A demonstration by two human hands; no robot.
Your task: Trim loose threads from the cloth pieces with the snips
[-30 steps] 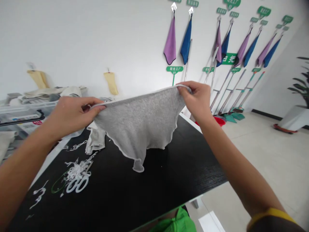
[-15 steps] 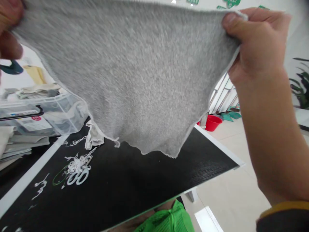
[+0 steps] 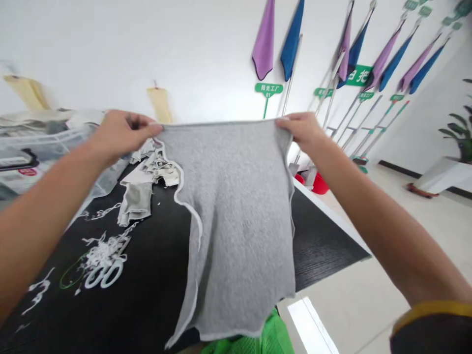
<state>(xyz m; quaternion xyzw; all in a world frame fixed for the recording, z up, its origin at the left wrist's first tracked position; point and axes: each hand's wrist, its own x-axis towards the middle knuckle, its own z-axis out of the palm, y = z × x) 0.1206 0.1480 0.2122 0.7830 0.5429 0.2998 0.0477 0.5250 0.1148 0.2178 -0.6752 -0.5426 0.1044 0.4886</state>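
Note:
A grey cloth [image 3: 239, 211] with white stitched edges hangs spread between my hands above the black table. My left hand [image 3: 123, 130] pinches its upper left corner, and my right hand [image 3: 300, 129] grips the upper right corner. The top edge is pulled nearly straight. Below, the fabric falls in loose folds, its lower edge reaching past the near table edge. On the table to the left lie scissors with white handles [image 3: 104, 274], partly under a heap of white thread scraps [image 3: 105, 251].
Light cloth pieces [image 3: 136, 199] lie on the black table [image 3: 155, 275] near a clear plastic bin [image 3: 106, 182] full of fabric. A green mesh item [image 3: 273, 334] is below the near edge. Purple and blue cloths [image 3: 263, 44] and mops hang along the wall. A red bucket [image 3: 320, 184] stands on the floor.
The cloth has come down and away from my head, and now hangs longer with its top edge straight. Both hands have lowered and moved closer together in view, still holding it.

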